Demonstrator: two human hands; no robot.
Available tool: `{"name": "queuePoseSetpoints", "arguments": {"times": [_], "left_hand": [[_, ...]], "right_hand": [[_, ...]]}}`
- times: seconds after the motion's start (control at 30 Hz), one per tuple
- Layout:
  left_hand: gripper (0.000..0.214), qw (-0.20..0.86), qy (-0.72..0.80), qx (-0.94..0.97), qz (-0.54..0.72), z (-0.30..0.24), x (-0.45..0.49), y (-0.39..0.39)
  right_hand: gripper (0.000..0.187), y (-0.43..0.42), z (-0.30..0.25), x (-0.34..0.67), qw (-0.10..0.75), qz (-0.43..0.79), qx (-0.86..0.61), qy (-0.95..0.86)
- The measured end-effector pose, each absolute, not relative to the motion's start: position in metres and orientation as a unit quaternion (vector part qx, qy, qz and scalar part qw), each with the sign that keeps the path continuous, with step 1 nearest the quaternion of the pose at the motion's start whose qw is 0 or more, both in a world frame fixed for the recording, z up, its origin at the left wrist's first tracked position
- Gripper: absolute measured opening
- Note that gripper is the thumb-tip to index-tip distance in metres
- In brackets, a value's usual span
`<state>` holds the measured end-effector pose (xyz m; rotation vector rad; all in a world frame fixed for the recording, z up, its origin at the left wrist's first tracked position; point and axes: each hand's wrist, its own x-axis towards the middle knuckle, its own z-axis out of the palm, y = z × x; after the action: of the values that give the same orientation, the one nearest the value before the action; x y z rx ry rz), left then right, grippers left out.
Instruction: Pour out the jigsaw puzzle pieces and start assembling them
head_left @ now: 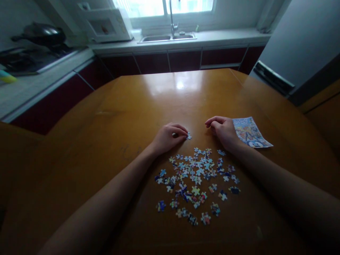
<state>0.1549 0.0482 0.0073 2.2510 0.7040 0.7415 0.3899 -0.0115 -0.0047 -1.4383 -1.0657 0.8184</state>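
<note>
Several loose jigsaw pieces (195,182) lie scattered on a wooden table (127,117) in front of me. My left hand (168,136) rests on the table beyond the pile, fingers curled, its fingertips pinching a single puzzle piece (188,136). My right hand (222,130) lies to the right, fingers curled loosely, nothing visible in it. Its wrist partly covers a colourful printed picture sheet (251,132) that lies flat on the table.
Behind the table runs a kitchen counter with a sink and tap (170,35) under a bright window. A white microwave (106,24) and a dark wok (42,33) on a hob stand at the left. A grey fridge (300,42) is at the right.
</note>
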Motion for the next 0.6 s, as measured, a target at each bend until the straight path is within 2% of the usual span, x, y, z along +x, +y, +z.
{"name": "queuePoseSetpoints", "arguments": {"times": [0.6], "left_hand": [[0.011,0.340,0.269,0.856,0.281,0.0059,0.1546,0.0473]], "right_hand": [[0.017,-0.0117,-0.0075,0.3922,0.543,0.331,-0.617,-0.465]]}}
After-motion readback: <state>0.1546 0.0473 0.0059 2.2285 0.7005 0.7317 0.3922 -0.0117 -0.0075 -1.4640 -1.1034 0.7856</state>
